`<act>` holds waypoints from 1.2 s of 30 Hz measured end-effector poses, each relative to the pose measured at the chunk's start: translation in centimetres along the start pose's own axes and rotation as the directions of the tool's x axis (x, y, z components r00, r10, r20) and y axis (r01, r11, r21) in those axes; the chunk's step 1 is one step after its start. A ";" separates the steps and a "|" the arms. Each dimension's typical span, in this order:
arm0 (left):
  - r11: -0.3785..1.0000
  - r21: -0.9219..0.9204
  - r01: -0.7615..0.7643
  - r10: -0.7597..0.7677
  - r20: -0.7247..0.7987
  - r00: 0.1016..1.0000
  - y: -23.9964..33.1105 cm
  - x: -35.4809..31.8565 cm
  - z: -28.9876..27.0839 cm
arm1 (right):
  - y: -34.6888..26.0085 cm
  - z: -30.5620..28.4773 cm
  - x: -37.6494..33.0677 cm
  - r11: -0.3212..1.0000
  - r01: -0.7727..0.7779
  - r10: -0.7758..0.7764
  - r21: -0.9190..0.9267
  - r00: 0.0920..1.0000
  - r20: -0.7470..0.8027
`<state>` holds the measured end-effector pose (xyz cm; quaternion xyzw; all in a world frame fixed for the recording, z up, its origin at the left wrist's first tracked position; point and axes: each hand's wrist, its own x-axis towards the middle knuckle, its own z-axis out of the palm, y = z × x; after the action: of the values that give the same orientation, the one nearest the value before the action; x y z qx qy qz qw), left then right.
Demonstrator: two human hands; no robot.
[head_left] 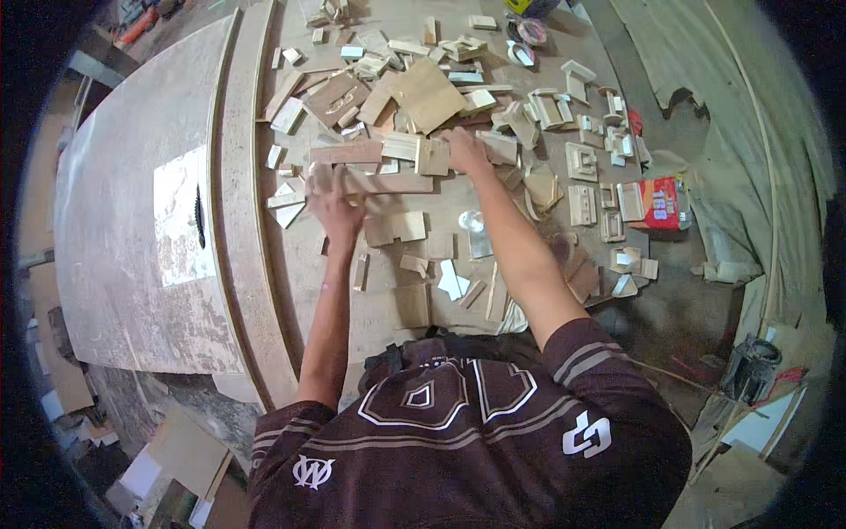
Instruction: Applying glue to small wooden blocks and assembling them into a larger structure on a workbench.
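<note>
My right hand (469, 152) reaches to the middle of the pile, its fingers curled against the right end of a pale wooden block (431, 158). My left hand (335, 204) is blurred by motion, with its thumb and fingers apart, over the left end of a long brown wooden strip (392, 183). A shorter reddish-brown strip (345, 153) lies just beyond that hand. Nearer to me is a notched light wood piece (397, 227). A square plywood piece (429, 95) rests on the heap of offcuts beyond my right hand.
Small wooden assemblies (582, 160) stand in groups along the table's right side, beside a red-and-yellow package (661, 203). A roll of tape (531, 33) lies at the far right. Left of a long raised board edge (231, 176) is a large panel (132, 220).
</note>
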<state>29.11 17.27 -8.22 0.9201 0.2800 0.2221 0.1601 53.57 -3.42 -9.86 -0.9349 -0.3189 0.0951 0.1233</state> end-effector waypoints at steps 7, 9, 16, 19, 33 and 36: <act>0.927 -0.329 -0.181 0.269 0.246 0.931 0.8 -1.6 4.4 | -1.6 1.4 1.9 0.917 0.181 -0.241 0.356 0.962 0.131; 0.940 -0.256 -0.228 0.287 0.223 0.932 0.2 -1.0 4.8 | -1.9 1.5 2.1 0.852 0.139 -0.227 0.504 0.967 0.116; 0.977 0.028 -0.212 0.183 0.402 0.897 -2.0 0.6 4.4 | -3.5 0.9 -1.2 0.974 -0.120 0.076 0.193 0.972 0.221; 0.951 0.038 -0.305 0.286 0.253 0.924 -2.3 0.7 4.0 | -4.6 0.0 -2.2 0.964 -0.189 0.160 0.186 0.974 0.161; 0.869 -0.495 -0.013 0.000 -0.027 1.000 2.4 -6.9 -2.3 | -5.7 3.6 -4.3 0.896 -0.393 0.416 0.208 0.906 -0.076; 0.801 -0.538 0.263 -0.176 0.208 0.962 3.0 -13.1 -3.8 | -7.1 1.7 -4.5 0.907 -0.388 0.404 0.164 0.911 -0.080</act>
<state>18.77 7.87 -7.89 0.8075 0.2944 0.2055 0.4681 45.51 -0.48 -8.97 -0.9725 -0.1073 0.0884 0.1866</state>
